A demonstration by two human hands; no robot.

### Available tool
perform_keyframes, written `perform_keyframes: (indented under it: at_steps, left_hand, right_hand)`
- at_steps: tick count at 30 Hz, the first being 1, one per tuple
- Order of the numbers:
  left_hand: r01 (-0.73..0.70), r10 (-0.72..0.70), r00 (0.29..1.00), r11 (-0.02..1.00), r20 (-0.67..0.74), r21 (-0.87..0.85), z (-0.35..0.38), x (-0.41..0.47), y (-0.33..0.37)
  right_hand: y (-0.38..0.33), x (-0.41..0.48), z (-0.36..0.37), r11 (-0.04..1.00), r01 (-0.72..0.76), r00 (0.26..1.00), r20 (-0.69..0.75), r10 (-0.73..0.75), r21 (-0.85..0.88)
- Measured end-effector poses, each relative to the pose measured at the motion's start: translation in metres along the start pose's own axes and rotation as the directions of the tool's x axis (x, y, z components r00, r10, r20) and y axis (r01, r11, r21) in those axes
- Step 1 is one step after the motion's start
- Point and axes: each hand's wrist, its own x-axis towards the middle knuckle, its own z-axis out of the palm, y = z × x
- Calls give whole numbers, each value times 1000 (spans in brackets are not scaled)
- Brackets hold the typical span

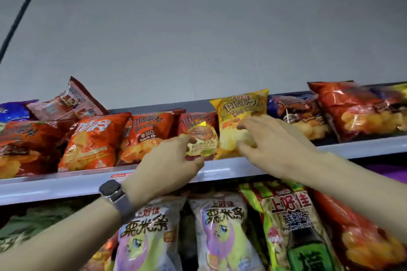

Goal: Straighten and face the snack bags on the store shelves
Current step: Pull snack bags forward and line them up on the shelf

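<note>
On the top shelf a row of snack bags stands facing out. My right hand pinches the lower front of a yellow chip bag that stands upright near the middle. My left hand, with a watch on its wrist, grips the bottom edge of the dark red bag just left of the yellow one. Further left stand two orange bags, and a pink-red bag lies tilted on top of the row.
Right of the yellow bag lean a blue-brown bag and a red bag. The lower shelf holds pastel corn-stick bags, a green bag and a red bag. A black cable hangs at upper left against the grey wall.
</note>
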Motion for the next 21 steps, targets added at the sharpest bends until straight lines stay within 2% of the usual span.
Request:
perform_keyframes:
  at_steps: [7,11,16,21]
  left_hand:
    - [22,-23,1000,998,-6,-62,35,24,66]
    - [102,-96,995,983,40,-156,38,42,88]
    - [288,-258,958,867,129,-406,37,72,110]
    - [333,-295,942,793,157,-509,44,93,125]
  right_hand:
    - [79,-27,-10,987,-152,988,-18,153,46]
    - [106,-21,-1,965,-236,971,0,238,117]
    - [139,5,18,868,-442,897,106,429,227]
    - [163,26,33,746,-591,807,239,540,308]
